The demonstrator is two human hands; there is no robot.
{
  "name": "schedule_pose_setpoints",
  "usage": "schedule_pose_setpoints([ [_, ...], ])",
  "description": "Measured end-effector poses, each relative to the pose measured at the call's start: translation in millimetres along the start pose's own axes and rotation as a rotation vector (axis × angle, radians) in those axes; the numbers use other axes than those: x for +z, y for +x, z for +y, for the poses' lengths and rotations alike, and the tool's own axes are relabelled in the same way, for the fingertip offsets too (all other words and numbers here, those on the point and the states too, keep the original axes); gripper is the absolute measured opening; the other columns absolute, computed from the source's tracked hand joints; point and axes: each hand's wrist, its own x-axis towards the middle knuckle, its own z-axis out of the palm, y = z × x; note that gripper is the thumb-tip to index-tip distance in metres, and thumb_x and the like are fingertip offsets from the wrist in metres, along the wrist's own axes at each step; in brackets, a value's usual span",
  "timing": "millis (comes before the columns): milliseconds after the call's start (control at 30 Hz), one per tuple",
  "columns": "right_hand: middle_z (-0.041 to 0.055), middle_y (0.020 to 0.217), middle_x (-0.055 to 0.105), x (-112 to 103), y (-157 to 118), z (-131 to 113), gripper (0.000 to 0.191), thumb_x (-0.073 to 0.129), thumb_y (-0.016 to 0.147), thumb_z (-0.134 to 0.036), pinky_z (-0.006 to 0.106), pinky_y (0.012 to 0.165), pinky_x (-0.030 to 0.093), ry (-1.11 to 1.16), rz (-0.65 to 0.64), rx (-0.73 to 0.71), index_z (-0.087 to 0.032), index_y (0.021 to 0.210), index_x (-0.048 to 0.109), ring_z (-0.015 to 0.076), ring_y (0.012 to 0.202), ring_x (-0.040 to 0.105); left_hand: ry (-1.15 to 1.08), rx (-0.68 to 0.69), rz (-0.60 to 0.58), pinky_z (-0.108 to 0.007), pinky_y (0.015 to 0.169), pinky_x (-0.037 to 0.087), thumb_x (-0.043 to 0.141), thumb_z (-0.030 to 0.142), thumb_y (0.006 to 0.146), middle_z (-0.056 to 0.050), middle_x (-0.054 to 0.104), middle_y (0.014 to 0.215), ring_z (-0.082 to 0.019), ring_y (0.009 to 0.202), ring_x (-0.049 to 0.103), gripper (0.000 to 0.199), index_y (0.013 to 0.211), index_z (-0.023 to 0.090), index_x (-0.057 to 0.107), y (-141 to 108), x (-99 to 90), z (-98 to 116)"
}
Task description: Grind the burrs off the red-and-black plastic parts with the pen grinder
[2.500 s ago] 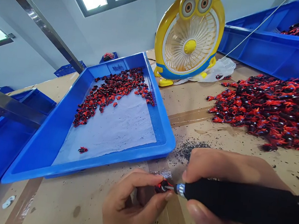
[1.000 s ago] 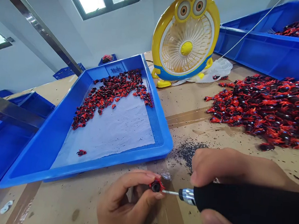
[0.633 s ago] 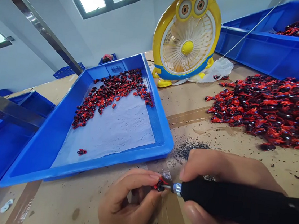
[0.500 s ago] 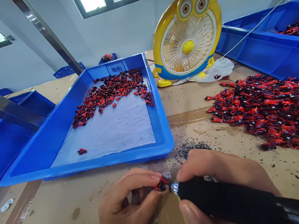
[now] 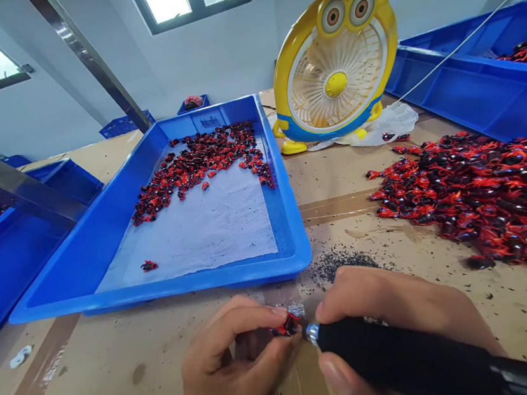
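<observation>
Between the thumb and fingers of my left hand [image 5: 236, 361] is a small red and black piece [image 5: 288, 325]. My right hand [image 5: 389, 303] is closed around a thick black pen-like tool [image 5: 416, 363] with a shiny metal collar. The tool's tip meets the piece or sits right beside it; the exact contact is too small to tell. Beyond my hands, a blue tray [image 5: 194, 291] lined with white sheet holds many similar pieces, one of them [image 5: 149, 266] lying apart near the front edge. Dark shavings [image 5: 346, 264] lie on the table behind the tool.
A large heap of red and black pieces [image 5: 494, 194] covers the right side of the table [image 5: 148, 350]. Behind it are blue bins [image 5: 478, 96]. A yellow fan [image 5: 335, 84] stands at the back. More blue bins [image 5: 11, 256] are at the left, below a metal bar [image 5: 84, 54].
The whole view has shifted slightly, so the tray, fan and hands appear a little further right. The piece looks slightly turned in my left fingers. Both grips are unchanged.
</observation>
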Motion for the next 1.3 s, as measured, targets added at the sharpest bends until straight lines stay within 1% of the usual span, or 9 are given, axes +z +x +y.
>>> schedule_pose_setpoints([
  [167, -0.0124, 0.062, 0.051, -1, 1, 0, 0.014, 0.072, 0.084, -0.021, 0.02, 0.061, 0.051, -0.058, -0.029, 0.017, -0.026, 0.089, 0.06, 0.0045, 0.044, 0.041, 0.006, -0.013, 0.01, -0.019, 0.055, 0.047, 0.087, 0.004, 0.075, 0.002, 0.08, 0.08, -0.01, 0.062, 0.061, 0.025, 0.084, 0.027, 0.084, 0, -0.5, -1],
  [333, -0.0115, 0.063, 0.055, -5, 3, -3, 0.016, 0.071, 0.081, -0.02, 0.02, 0.046, 0.036, -0.1, -0.043, 0.013, -0.027, 0.09, 0.06, 0.0044, 0.046, 0.046, -0.001, -0.025, -0.001, -0.018, 0.055, 0.046, 0.086, 0.005, 0.076, 0.003, 0.08, 0.079, -0.01, 0.061, 0.059, 0.025, 0.084, 0.028, 0.084, 0, 0.6, 1],
  [467, -0.0116, 0.062, 0.054, -7, 3, -4, 0.015, 0.072, 0.084, -0.022, 0.019, 0.044, 0.036, -0.125, -0.077, 0.001, -0.027, 0.09, 0.059, 0.0042, 0.046, 0.047, 0.007, -0.039, 0.004, -0.018, 0.055, 0.046, 0.088, 0.007, 0.076, 0.003, 0.08, 0.078, -0.009, 0.06, 0.059, 0.022, 0.084, 0.028, 0.084, 1, 2.0, 3],
  [633, -0.0107, 0.064, 0.055, -4, 3, -1, 0.015, 0.07, 0.082, -0.02, 0.02, 0.043, 0.033, -0.081, -0.028, -0.012, -0.025, 0.091, 0.06, 0.0042, 0.046, 0.046, -0.003, -0.069, 0.02, -0.016, 0.057, 0.046, 0.088, 0.008, 0.076, 0.006, 0.079, 0.077, -0.008, 0.06, 0.057, 0.024, 0.084, 0.03, 0.084, 0, 3.1, 4],
  [767, -0.0104, 0.062, 0.055, -4, 4, -3, 0.013, 0.072, 0.083, -0.021, 0.021, 0.042, 0.031, -0.133, -0.038, -0.007, -0.026, 0.088, 0.061, 0.0053, 0.046, 0.045, -0.011, -0.127, 0.011, -0.017, 0.056, 0.046, 0.09, 0.011, 0.075, 0.006, 0.075, 0.073, -0.008, 0.059, 0.058, 0.021, 0.084, 0.029, 0.084, -2, 2.3, 4],
  [900, -0.008, 0.063, 0.06, -7, 4, -7, 0.014, 0.074, 0.083, -0.023, 0.021, 0.046, 0.041, -0.151, -0.04, 0.04, -0.026, 0.089, 0.062, 0.0087, 0.049, 0.052, -0.012, -0.154, 0.012, -0.019, 0.056, 0.048, 0.093, 0.014, 0.074, 0.003, 0.076, 0.074, -0.01, 0.058, 0.058, 0.017, 0.082, 0.026, 0.084, -2, 0.8, 4],
  [1000, -0.0026, 0.07, 0.066, -7, 7, -9, 0.021, 0.081, 0.087, -0.039, 0.025, 0.053, 0.051, -0.17, -0.051, 0.088, -0.026, 0.092, 0.066, 0.0149, 0.06, 0.063, -0.084, -0.238, 0.028, -0.018, 0.057, 0.05, 0.097, 0.018, 0.074, 0.0, 0.079, 0.078, -0.01, 0.061, 0.061, 0.017, 0.081, 0.024, 0.083, -4, 0.2, 3],
  [1133, 0.0007, 0.075, 0.068, -6, 13, -10, 0.029, 0.083, 0.086, -0.051, 0.026, 0.056, 0.054, -0.172, -0.024, 0.106, -0.026, 0.095, 0.069, 0.0181, 0.068, 0.067, -0.209, -0.31, 0.069, -0.018, 0.07, 0.06, 0.101, 0.024, 0.074, 0.0, 0.082, 0.084, -0.013, 0.074, 0.074, 0.021, 0.085, 0.026, 0.083, -7, 0.6, 1],
  [1300, 0.002, 0.076, 0.069, -4, 15, -11, 0.033, 0.084, 0.085, -0.055, 0.026, 0.055, 0.056, -0.15, 0.014, 0.123, -0.026, 0.095, 0.071, 0.0194, 0.069, 0.068, -0.247, -0.325, 0.073, -0.018, 0.074, 0.063, 0.103, 0.03, 0.073, 0.001, 0.083, 0.084, -0.013, 0.075, 0.077, 0.022, 0.083, 0.026, 0.083, -8, 2.4, 4],
])
